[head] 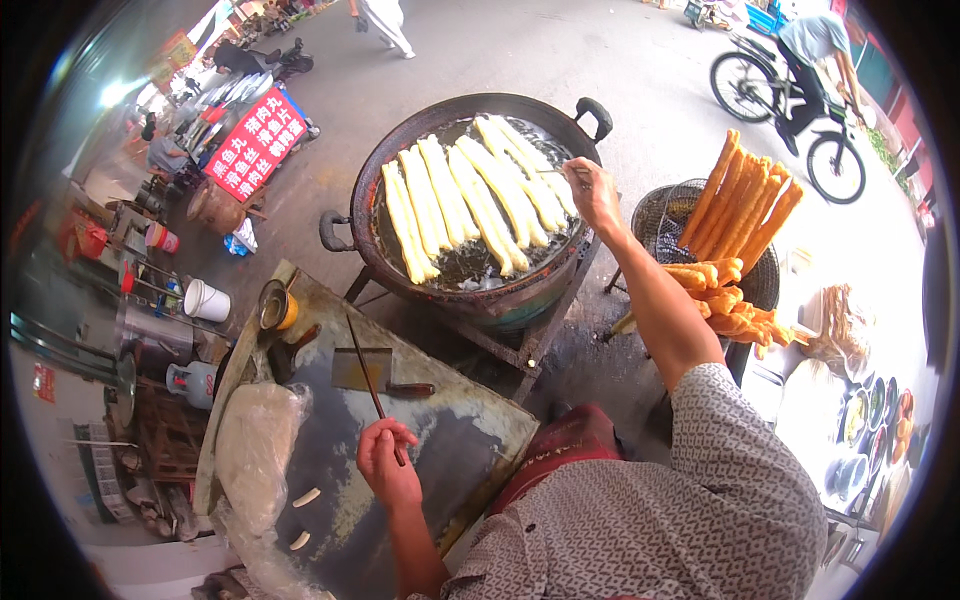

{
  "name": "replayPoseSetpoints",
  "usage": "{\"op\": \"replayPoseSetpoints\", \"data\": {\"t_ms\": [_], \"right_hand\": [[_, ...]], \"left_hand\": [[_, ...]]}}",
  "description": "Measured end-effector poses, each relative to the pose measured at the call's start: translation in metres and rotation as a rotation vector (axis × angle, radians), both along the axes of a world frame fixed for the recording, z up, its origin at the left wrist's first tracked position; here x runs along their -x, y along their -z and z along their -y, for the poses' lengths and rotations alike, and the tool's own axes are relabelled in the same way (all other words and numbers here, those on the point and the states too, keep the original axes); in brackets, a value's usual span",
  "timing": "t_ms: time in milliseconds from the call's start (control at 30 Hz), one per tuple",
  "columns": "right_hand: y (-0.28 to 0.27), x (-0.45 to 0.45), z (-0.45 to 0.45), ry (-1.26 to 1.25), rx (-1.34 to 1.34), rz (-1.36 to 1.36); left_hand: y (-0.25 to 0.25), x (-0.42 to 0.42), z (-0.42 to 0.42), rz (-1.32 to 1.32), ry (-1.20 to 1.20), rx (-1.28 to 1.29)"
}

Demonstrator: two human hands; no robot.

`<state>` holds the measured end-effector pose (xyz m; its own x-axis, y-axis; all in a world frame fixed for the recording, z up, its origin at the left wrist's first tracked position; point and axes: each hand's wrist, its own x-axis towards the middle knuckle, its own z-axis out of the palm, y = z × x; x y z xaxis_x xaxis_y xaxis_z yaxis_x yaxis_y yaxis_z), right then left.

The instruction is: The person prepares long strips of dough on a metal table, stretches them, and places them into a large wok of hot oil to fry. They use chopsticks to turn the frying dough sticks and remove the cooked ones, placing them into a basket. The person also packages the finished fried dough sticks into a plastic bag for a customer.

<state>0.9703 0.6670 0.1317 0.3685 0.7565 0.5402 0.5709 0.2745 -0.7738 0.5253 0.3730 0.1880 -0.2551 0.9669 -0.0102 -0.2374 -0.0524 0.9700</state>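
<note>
A wide black wok (pixel 487 309) of bubbling oil stands before me, with several long pale dough strips (pixel 480 206) lying side by side in it. Over the wok's right rim, my right hand (pixel 592 193) is closed around a thin stick (pixel 553 172), mostly hidden by the fingers. My left hand (pixel 386 457) grips a long dark wooden stick (pixel 366 367) above the worktable (pixel 450 457). Beyond that stick lies a wide-bladed cutter (pixel 363 368) with a dark handle. Left of my left hand, plastic film covers a big slab of dough (pixel 255 442), and two small dough pieces (pixel 306 497) rest nearby.
Golden fried dough sticks (pixel 739 202) stand in a wire basket (pixel 646 214) at right; more lie below them. A small pot (pixel 274 306) sits at the table's far corner. A cyclist (pixel 814 75) and a walking person (pixel 382 22) are on the street. A gas cylinder (pixel 191 384) stands left.
</note>
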Motion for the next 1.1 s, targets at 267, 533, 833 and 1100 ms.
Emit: {"op": "replayPoseSetpoints", "data": {"t_ms": [267, 533, 833, 1100], "right_hand": [[-0.006, 0.002, -0.001, 0.06, 0.058, 0.011], [-0.009, 0.018, 0.014, -0.106, -0.155, 0.175], [-0.019, 0.014, 0.004, -0.062, -0.054, 0.14], [-0.028, 0.05, 0.016, -0.165, -0.114, -0.052]], "left_hand": [[0.002, 0.029, 0.014, 0.111, -0.027, -0.053], [0.006, 0.045, 0.035, -0.15, -0.091, -0.072], [0.028, 0.047, 0.041, -0.198, -0.34, 0.05], [0.044, 0.049, 0.044, -0.22, -0.388, 0.081]]}}
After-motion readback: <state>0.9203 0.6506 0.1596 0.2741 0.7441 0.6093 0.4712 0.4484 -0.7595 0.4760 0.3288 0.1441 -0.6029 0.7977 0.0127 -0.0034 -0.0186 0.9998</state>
